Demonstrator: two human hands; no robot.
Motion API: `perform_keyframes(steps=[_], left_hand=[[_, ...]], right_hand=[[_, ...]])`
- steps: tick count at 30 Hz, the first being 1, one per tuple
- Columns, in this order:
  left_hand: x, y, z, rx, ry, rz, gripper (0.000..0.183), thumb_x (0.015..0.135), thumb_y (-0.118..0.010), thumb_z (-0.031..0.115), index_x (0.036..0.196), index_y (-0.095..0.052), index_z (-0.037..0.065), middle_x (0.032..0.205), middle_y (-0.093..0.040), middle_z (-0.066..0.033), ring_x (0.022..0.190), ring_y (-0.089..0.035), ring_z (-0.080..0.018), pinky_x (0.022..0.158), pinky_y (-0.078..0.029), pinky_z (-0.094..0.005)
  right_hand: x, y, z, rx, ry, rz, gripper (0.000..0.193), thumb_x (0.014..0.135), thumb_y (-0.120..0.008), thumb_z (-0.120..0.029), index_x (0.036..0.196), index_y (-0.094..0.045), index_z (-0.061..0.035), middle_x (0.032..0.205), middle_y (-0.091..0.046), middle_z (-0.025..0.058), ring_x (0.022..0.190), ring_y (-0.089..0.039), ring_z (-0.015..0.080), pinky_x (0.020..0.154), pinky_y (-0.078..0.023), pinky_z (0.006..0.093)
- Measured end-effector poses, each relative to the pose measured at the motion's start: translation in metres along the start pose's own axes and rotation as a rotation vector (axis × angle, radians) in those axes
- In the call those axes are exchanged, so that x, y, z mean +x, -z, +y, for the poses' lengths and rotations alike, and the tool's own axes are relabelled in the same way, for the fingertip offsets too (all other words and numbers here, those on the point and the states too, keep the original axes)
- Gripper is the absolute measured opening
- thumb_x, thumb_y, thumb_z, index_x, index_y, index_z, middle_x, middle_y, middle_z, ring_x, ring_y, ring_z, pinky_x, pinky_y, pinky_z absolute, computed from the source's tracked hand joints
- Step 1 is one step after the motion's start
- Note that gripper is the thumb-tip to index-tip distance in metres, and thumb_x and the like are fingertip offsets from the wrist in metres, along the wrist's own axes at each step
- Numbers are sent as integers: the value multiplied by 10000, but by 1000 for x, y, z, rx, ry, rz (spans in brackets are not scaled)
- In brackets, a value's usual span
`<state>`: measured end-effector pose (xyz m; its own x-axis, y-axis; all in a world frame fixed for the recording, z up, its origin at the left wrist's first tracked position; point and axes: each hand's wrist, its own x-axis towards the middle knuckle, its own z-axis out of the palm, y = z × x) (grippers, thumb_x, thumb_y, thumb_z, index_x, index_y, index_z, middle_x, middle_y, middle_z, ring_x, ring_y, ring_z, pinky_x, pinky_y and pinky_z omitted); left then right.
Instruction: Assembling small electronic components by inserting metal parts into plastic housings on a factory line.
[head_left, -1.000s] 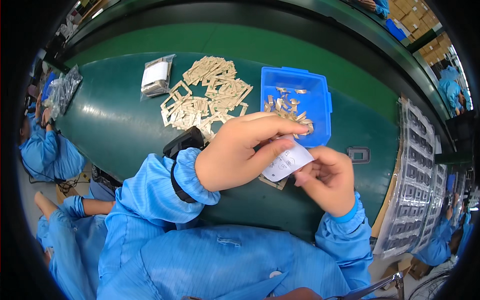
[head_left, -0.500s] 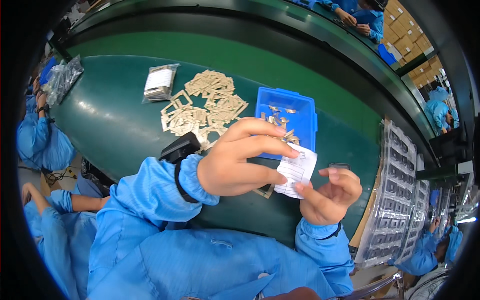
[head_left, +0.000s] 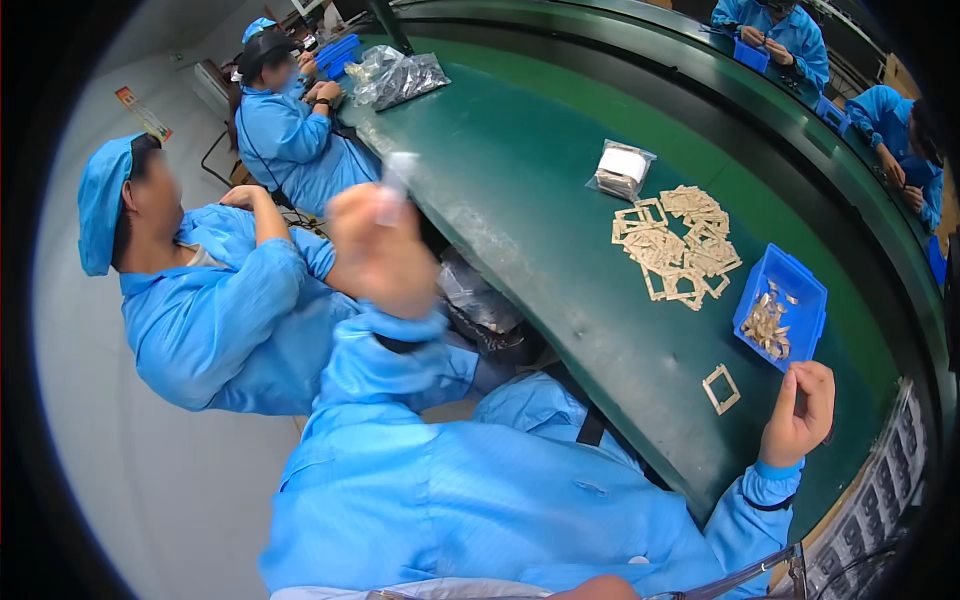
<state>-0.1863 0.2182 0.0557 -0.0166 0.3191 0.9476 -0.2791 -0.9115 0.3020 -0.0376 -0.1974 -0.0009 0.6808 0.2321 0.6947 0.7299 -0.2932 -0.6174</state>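
Note:
My left hand [head_left: 385,250] is smeared by motion, raised off the table's near edge at the left. A small white paper slip [head_left: 398,175] sticks up from its pinched fingers. By the near side of a blue bin [head_left: 815,310], my right hand [head_left: 800,415] has its fingers curled in, and nothing shows in them. Several small curved metallic pieces [head_left: 768,325] lie in the bin. One thin beige rectangular frame [head_left: 712,378] rests alone on the green table, left of my right hand. Farther back spreads a loose pile of such frames [head_left: 655,245].
Behind the pile is a clear bag of stacked frames [head_left: 622,170] with a white label. A co-worker [head_left: 215,290] in blue sits close at my left, another [head_left: 290,120] beyond. Clear plastic bags [head_left: 405,80] lie at the table's far left. Plastic trays [head_left: 880,480] line the right edge.
The view has swung left. My left hand has carried the paper slip away to the left, off my right hand. My right hand has let go of the slip and curled its fingers.

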Motion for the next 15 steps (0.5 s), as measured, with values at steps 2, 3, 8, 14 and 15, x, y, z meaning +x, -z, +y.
perform_keyframes(steps=[2, 3, 8, 14, 15], left_hand=[[1, 47, -42, 193, -91, 41, 155, 847, -642, -82, 966, -609, 11, 944, -570, -110, 829, -552, -216, 754, -473, -339], [-13, 74, -73, 526, -237, -200, 151, 825, -656, -66, 953, -624, 6, 883, -599, -130, 830, -589, -263, 745, -487, -374], [-151, 125, -120, 409, 379, -1131, 330, 872, -593, -12, 1198, -642, 0, 1101, -682, -205, 1045, -654, -361, 922, -506, -370], [-186, 121, -68, -23, 941, -1046, 237, 843, -489, -58, 983, -678, -25, 905, -723, -130, 835, -692, -177, 744, -534, -288], [-187, 113, -56, -53, 875, -1122, 205, 825, -537, -19, 971, -681, -14, 880, -721, -127, 787, -695, -206, 715, -539, -302]], right_hand=[[1, -5, -4, 18, 29, -2, 83, 843, -630, 78, 895, -618, 15, 919, -618, 144, 835, -593, 229, 744, -468, 306], [1, -7, -7, 32, 47, -5, 81, 841, -633, 77, 891, -618, 16, 913, -620, 142, 825, -593, 227, 734, -467, 304], [1, -4, -2, 36, 71, -36, 67, 836, -645, 73, 869, -622, 19, 878, -622, 130, 788, -591, 215, 717, -466, 296], [-1, -5, -1, 74, 5, -73, 51, 835, -663, 66, 861, -634, 34, 869, -625, 119, 763, -592, 174, 669, -471, 257], [-3, -5, -2, 74, -15, -89, 50, 834, -666, 66, 861, -636, 37, 870, -625, 117, 758, -593, 167, 658, -473, 250]])
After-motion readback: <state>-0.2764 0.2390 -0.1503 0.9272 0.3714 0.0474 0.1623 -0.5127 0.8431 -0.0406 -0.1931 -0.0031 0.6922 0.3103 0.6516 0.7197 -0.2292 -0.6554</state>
